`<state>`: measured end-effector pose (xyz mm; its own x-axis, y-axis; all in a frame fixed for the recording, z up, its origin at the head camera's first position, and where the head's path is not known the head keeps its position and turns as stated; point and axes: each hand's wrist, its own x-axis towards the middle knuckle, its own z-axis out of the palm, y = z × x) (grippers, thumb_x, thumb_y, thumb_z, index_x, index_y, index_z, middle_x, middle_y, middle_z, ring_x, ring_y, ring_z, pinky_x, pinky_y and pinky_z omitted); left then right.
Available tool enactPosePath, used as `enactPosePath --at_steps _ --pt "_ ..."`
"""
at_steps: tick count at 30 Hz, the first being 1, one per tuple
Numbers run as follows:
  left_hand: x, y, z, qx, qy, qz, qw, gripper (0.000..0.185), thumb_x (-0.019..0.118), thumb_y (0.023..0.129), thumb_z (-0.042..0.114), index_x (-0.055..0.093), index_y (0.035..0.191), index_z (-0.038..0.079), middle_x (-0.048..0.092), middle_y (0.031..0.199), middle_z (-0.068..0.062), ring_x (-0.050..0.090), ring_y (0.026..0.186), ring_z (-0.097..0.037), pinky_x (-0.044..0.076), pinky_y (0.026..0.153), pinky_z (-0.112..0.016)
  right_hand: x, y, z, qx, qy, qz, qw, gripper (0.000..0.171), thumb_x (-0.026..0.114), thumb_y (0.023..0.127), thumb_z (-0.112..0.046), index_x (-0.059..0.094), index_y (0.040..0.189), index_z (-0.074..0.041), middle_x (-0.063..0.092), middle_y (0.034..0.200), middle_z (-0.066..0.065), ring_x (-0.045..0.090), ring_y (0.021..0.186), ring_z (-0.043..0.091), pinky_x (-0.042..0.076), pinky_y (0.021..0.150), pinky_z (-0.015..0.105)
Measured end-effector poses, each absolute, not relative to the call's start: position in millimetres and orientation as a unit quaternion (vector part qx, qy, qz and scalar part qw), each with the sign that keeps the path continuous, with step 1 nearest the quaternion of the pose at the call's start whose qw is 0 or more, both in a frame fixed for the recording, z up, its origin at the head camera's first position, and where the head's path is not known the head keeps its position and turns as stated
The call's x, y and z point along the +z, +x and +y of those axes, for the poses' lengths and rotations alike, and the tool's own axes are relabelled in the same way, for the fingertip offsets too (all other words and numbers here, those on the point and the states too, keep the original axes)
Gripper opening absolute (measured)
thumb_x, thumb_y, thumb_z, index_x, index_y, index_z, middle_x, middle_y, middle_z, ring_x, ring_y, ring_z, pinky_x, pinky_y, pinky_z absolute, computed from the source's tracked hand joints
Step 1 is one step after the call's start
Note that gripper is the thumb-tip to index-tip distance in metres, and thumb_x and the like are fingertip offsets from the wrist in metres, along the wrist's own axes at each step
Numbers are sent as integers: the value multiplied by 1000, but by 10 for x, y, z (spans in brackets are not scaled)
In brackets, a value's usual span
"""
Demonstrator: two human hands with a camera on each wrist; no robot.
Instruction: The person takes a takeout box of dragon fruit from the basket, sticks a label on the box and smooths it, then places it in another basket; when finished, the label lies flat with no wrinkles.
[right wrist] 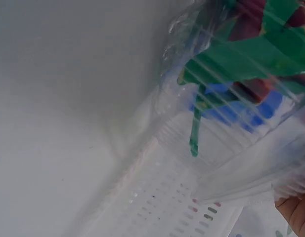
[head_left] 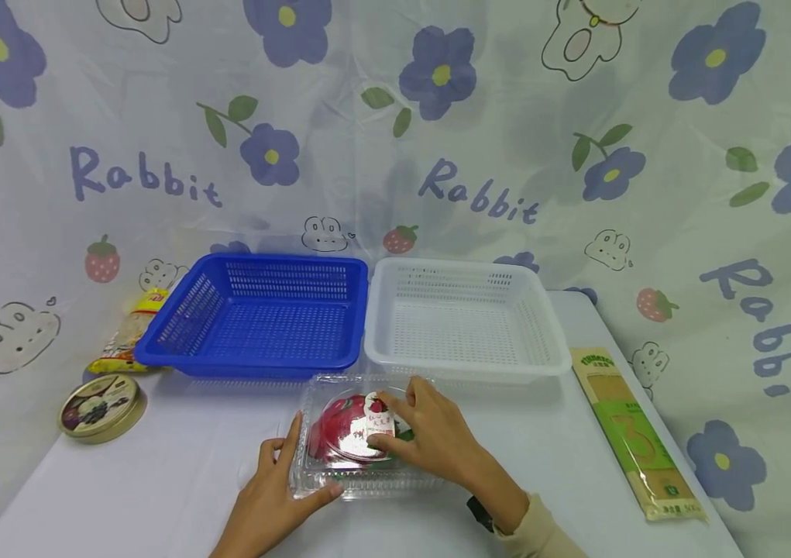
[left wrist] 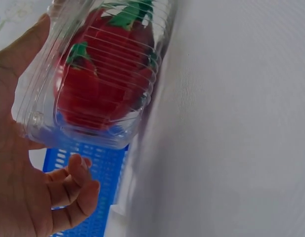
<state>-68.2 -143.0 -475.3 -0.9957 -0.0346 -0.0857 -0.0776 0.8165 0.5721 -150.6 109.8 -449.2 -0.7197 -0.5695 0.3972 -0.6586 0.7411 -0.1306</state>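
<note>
A clear plastic clamshell box (head_left: pixel 409 484) sits at the front middle of the table. Inside it is a red thing with green leaf shapes (left wrist: pixel 112 54). My left hand (head_left: pixel 273 492) grips the box's left end, thumb at the near edge and index finger along the side; its other fingers are bent below the box in the left wrist view. Over the lid, my right hand (head_left: pixel 437 430) holds a small white label (head_left: pixel 379 418) with red print by its right edge, between thumb and index finger. Only part of this hand shows in the right wrist view.
Behind the box stand a blue basket (head_left: pixel 256 364) and a white basket (head_left: pixel 468 364), side by side. A round tin (head_left: pixel 102 408) and a yellow food bag (head_left: pixel 126 333) lie at left. A long green-and-tan packet (head_left: pixel 635 434) lies along the right table edge.
</note>
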Motion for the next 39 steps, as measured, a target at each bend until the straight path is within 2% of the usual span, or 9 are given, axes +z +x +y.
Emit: enactPosePath --at_steps 9,14,19,21,24,27,30,33,39 --pt "-4767 -691 -1428 301 -31 952 39 118 73 72 71 7 161 31 43 133 -17 63 88 -27 55 72 -50 -4498 -1517 1172 127 336 -917 171 56 64 89 -58 64 134 -25 31 85 -3 27 72 6 23 58 15" --pt "-4768 -701 -1420 303 -26 952 31 117 73 72 70 8 161 31 44 132 -16 64 90 -27 55 72 -50 -4490 -1511 1242 161 336 -909 188 63 68 88 -55 59 139 -20 31 86 -3 27 72 5 25 58 15" --pt "-4773 -695 -1433 308 -28 950 43 118 74 71 70 6 161 33 45 132 -15 64 87 -25 54 69 -47 -4533 -1442 1442 222 296 -907 201 75 76 83 -49 54 144 -12 38 91 -3 30 71 3 31 58 14" --pt "-4774 -699 -1444 308 -29 950 50 119 74 71 70 5 161 34 45 133 -14 63 84 -24 54 67 -45 -4558 -1388 1536 244 264 -918 170 82 77 81 -50 48 147 -11 41 93 -3 33 71 3 33 58 15" --pt "-4769 -716 -1461 306 -29 949 62 120 74 71 70 3 161 33 44 134 -15 61 80 -23 54 66 -45 -4579 -1293 1647 269 206 -937 80 94 73 82 -58 35 155 -13 46 101 -1 40 74 6 38 60 20" --pt "-4764 -734 -1467 305 -27 949 76 122 75 71 70 0 161 32 43 135 -18 61 80 -24 54 67 -48 -4608 -1214 1715 280 174 -944 -22 103 67 82 -66 21 159 -16 51 116 4 49 83 10 46 65 28" --pt "-4761 -744 -1478 304 -24 949 82 124 75 71 70 -2 161 31 43 136 -19 62 84 -26 54 70 -53 -4653 -1171 1736 284 179 -939 -83 111 66 81 -69 10 161 -15 50 133 11 56 95 16 53 74 39" --pt "-4765 -752 -1481 308 -20 948 82 126 76 70 70 -1 161 30 43 136 -19 62 88 -28 55 72 -53 -4697 -1160 1741 290 190 -932 -104 119 68 78 -70 2 161 -14 45 145 17 59 108 25 55 83 49" --pt "-4784 -763 -1473 321 -9 944 72 128 78 68 67 -1 161 30 44 136 -18 63 93 -31 56 73 -54 -4781 -1159 1746 304 205 -922 -123 132 72 73 -72 -5 160 -10 36 154 21 54 126 41 51 92 59"
